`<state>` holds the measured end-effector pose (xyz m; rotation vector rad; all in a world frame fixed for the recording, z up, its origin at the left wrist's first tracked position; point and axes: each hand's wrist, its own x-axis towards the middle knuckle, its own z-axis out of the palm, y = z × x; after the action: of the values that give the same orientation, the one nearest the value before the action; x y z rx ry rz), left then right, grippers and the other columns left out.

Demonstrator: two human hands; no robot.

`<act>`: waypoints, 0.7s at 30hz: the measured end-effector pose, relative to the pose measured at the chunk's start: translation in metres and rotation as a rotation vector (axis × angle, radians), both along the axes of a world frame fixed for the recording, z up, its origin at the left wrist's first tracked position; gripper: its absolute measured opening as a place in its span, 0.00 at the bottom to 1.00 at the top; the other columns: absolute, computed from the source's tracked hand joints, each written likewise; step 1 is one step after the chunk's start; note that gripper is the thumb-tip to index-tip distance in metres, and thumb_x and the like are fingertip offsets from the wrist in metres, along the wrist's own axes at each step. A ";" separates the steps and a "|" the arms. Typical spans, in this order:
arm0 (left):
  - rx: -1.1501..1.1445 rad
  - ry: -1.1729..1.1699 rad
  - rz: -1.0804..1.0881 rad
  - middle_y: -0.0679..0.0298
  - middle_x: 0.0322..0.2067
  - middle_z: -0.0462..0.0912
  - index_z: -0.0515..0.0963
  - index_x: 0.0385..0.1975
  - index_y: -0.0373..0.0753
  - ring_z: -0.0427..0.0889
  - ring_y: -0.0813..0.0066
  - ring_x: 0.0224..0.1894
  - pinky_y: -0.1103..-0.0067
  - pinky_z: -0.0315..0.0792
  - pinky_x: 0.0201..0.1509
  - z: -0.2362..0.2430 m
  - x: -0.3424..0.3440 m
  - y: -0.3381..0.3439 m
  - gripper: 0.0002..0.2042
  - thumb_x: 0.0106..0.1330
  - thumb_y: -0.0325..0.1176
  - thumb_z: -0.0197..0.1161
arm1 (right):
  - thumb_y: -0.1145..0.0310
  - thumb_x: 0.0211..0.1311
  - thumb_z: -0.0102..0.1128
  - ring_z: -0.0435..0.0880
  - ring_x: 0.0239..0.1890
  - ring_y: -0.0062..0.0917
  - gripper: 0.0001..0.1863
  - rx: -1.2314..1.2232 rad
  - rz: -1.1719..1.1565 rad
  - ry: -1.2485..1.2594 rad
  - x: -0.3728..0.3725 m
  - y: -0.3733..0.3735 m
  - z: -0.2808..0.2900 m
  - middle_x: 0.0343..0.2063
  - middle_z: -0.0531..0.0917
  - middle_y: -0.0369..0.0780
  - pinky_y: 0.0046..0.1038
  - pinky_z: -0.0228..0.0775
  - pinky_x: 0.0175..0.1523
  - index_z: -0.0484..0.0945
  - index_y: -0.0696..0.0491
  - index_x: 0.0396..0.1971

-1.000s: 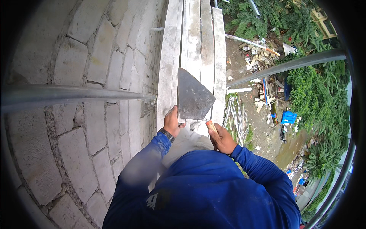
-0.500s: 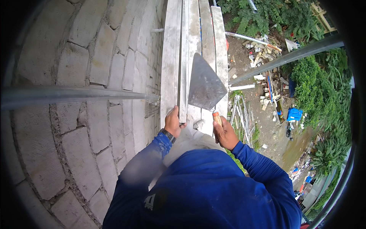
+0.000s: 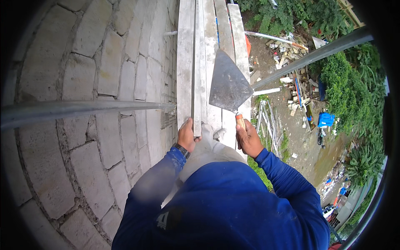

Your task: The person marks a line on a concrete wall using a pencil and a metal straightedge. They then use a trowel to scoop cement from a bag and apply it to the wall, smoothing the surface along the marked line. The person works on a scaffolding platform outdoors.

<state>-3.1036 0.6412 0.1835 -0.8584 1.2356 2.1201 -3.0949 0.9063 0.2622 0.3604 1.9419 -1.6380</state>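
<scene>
My right hand (image 3: 251,141) is closed round the wooden handle of a brick trowel (image 3: 229,85). Its broad grey pointed blade is turned away from me, above the planks (image 3: 185,66). On the left, my left hand (image 3: 186,135) is curled round the near end of a long, narrow, pale bar (image 3: 200,79). The bar stretches away from me along the planks, and its far end runs out at the top of the view. Part of my fingers is hidden by the bar.
A pale block wall (image 3: 83,158) rises close on my left, with a metal pole (image 3: 87,108) reaching to it. Beyond the planks' right edge lies the ground far below, with scrap wood, a blue object (image 3: 326,120) and bushes. Another scaffold pole (image 3: 316,56) crosses there.
The trowel has shifted slightly up and to the right in the view. My left hand keeps its hold on the bar, which has moved only slightly.
</scene>
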 end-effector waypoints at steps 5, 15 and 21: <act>-0.053 -0.025 0.030 0.64 0.26 0.77 0.74 0.41 0.39 0.76 0.73 0.22 0.78 0.64 0.20 0.003 -0.001 0.002 0.22 0.83 0.50 0.39 | 0.54 0.79 0.50 0.74 0.18 0.23 0.19 0.048 0.196 0.140 0.019 -0.007 -0.009 0.18 0.75 0.38 0.30 0.67 0.27 0.70 0.58 0.41; -0.013 0.025 0.010 0.60 0.27 0.77 0.74 0.45 0.38 0.73 0.71 0.21 0.76 0.63 0.21 -0.008 0.006 -0.001 0.22 0.83 0.49 0.37 | 0.54 0.80 0.49 0.77 0.21 0.26 0.18 0.186 0.303 0.254 0.007 -0.002 -0.011 0.18 0.75 0.39 0.34 0.70 0.30 0.70 0.56 0.39; 0.002 0.003 -0.001 0.60 0.27 0.78 0.74 0.46 0.38 0.73 0.71 0.21 0.76 0.63 0.21 0.002 0.003 0.002 0.22 0.83 0.49 0.38 | 0.54 0.79 0.51 0.75 0.17 0.27 0.19 0.150 0.289 0.271 0.017 -0.003 -0.017 0.18 0.75 0.42 0.33 0.69 0.28 0.69 0.58 0.40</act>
<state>-3.1002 0.6429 0.1855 -0.8538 1.2347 2.1226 -3.0777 0.9033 0.2450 -0.0913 2.2038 -1.4152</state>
